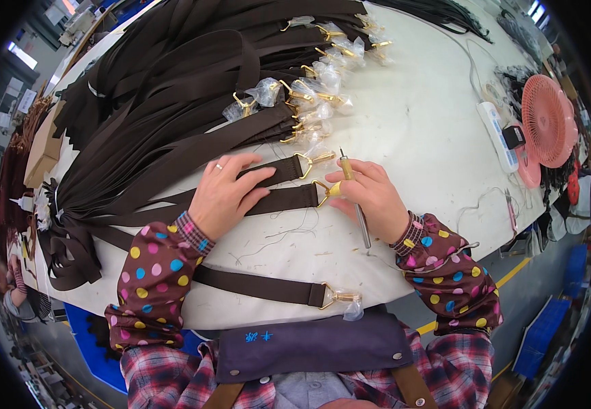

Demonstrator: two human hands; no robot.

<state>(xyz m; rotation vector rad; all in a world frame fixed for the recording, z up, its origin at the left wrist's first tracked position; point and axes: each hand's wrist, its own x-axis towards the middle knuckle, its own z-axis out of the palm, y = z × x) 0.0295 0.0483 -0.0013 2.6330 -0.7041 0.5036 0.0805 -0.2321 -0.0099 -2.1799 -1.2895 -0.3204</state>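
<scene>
My left hand (226, 192) lies on two dark brown webbing straps, its fingers apart and bent over them. My right hand (377, 198) is closed round a slim pen-shaped tool (361, 225) with a brass-coloured upper part and a fine tip pointing away from me. Its thumb and fingertips also touch the gold snap hook (335, 189) at the end of the nearer strap (283, 199). Just beyond lies the other strap (286, 170), with a gold hook (321, 157) partly in clear plastic. Closer to me, a separate strap (261, 285) ends in a plastic-wrapped gold hook (346, 296).
A large heap of dark straps (152, 88) covers the table's left and far side, many hooks wrapped in plastic. At right stand a pink basket (548, 119) and a white power strip (496, 136). Loose threads (278, 238) lie on the white table (418, 136). A blue crate (542, 334) is on the floor.
</scene>
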